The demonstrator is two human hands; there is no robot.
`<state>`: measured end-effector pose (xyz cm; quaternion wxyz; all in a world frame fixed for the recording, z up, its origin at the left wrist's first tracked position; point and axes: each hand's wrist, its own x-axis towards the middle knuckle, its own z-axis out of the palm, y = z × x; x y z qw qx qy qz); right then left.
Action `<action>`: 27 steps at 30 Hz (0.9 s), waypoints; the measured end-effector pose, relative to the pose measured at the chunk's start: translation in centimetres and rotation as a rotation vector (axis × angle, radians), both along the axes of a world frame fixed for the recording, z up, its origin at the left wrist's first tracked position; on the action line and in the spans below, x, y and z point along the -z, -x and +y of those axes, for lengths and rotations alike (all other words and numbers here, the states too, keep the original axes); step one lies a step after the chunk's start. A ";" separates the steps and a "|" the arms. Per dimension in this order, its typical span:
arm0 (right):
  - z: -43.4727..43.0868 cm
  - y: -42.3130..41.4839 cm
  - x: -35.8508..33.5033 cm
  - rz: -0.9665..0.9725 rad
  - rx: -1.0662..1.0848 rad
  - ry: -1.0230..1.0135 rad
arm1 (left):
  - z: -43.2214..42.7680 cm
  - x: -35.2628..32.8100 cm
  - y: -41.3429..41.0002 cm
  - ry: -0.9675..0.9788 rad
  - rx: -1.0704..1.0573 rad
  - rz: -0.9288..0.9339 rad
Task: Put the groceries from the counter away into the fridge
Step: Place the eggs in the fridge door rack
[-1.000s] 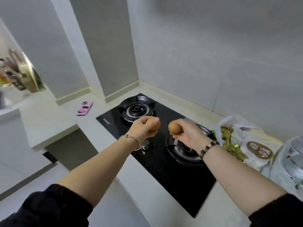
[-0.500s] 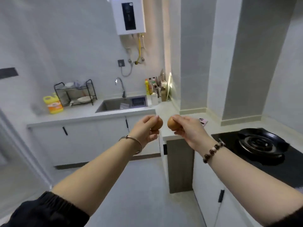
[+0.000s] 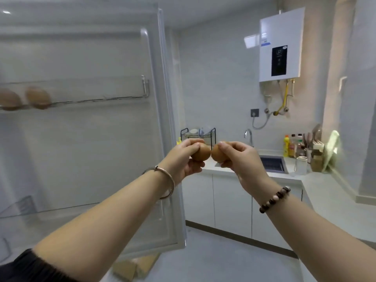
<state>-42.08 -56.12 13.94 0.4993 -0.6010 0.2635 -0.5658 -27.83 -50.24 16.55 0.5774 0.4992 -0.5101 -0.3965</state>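
**Item 1. L hand** (image 3: 183,159): grip pinching L egg (image 3: 202,153), digits above & below it. Metal bangle at wrist.

**Item 2. R hand** (image 3: 239,157): grip pinching R egg (image 3: 217,154), fingertips over its top & near side. Bead bracelet at wrist.

**Item 3. Held eggs:** both brown, mid-air, centre of view, just beside each other. Touching or a sliver apart, can't tell. Off the desk (image 3: 325,190), not yet in the fridge.

**Item 4. Fridge door** (image 3: 101,159): stands open, fills left half of view. Door shelf (image 3: 97,97) w/ clear rail runs across it, above hand level.

**Item 5. Shelved eggs** (image 3: 38,97): two brown, at left end of door shelf.

**Key relation:** door shelf lies up & left of both grips, and the L hand is nearer. The R hand would prob. have to reach across the L arm. Judged next move: L egg goes first, lifted over the rail and set to the right of the shelved pair.

**Long axis of held eggs:** fingers cover too much to tell.

**Hard to make out:**
- Door & shelf are blurred.
- Leftmost shelved egg is cut by the frame edge.
- Egg sockets, if any, not visible.
- Fridge cabinet is out of view.
- Lower door bin (image 3: 20,206) only partly seen.

**Bkgd:** sink (image 3: 271,164) & water heater (image 3: 280,45) at far right.
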 end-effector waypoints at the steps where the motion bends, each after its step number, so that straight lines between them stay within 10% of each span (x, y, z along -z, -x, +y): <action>1: -0.1 -1.0 -0.7 -0.023 -0.021 0.011 | 0.5 -0.8 -0.7 0.023 -0.025 -0.035; 18: 1.0 -9.3 -14.0 -0.234 -0.158 0.581 | 5.7 -13.6 -6.9 0.601 -0.539 -0.689; 27: 2.8 -15.5 -20.2 -0.085 0.112 0.835 | 8.5 -19.3 -13.6 0.685 -0.641 -0.897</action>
